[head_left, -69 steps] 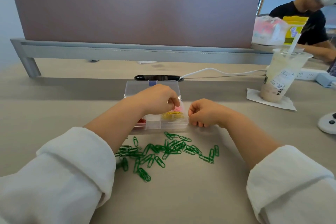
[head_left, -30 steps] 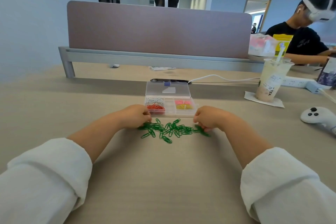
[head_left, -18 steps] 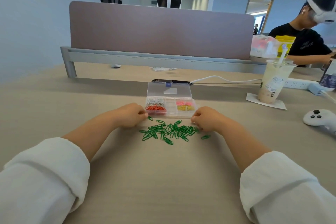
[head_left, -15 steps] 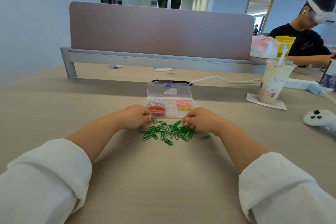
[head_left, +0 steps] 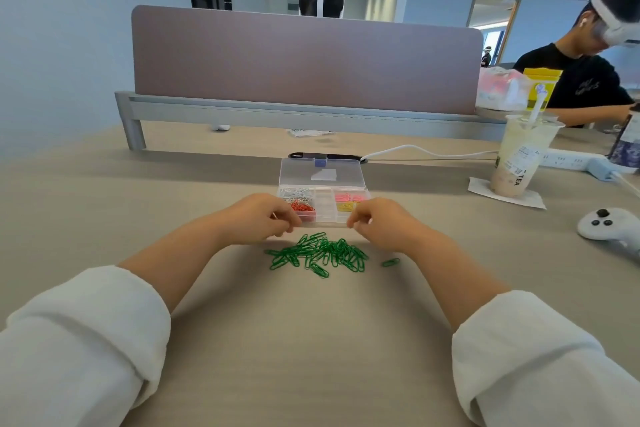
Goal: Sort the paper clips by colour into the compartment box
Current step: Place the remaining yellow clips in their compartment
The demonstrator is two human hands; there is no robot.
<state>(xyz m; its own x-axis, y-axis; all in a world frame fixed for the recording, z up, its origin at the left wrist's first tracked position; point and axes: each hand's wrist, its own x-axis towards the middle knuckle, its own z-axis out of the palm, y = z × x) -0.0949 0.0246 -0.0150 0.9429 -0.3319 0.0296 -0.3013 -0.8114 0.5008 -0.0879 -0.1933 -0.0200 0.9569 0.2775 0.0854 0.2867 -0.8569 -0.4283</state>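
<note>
Green paper clips (head_left: pixel 318 253) lie in a loose, tangled heap on the desk (head_left: pixel 311 340), just in front of the clear compartment box (head_left: pixel 325 216), with one stray clip (head_left: pixel 390 262) a little apart to the right. The box's lid (head_left: pixel 322 172) is folded back. Silver clips (head_left: pixel 298 191) and red clips (head_left: pixel 303 207) fill its left cells, pink clips (head_left: pixel 348 198) and yellow clips (head_left: pixel 346 206) its right, and the middle cells look bare, so green is likely the last colour to go in.

The left hand (head_left: pixel 263 218) and right hand (head_left: pixel 377 222) hover at the box's near corners, above the far edge of the heap. Both have their fingers curled inward with thumb close to forefinger — whether either pinches a clip cannot be told from this view.

These clips should be very light, stiff bent wire with a smooth coating, so they will probably slide on the desk and hook into one another. A pinch on one loop may lift a chain of several. Raking a small bunch together between the fingertips — or scooping from both sides of the heap — seems the surer hold. The box itself looks light enough to shift if bumped.
</note>
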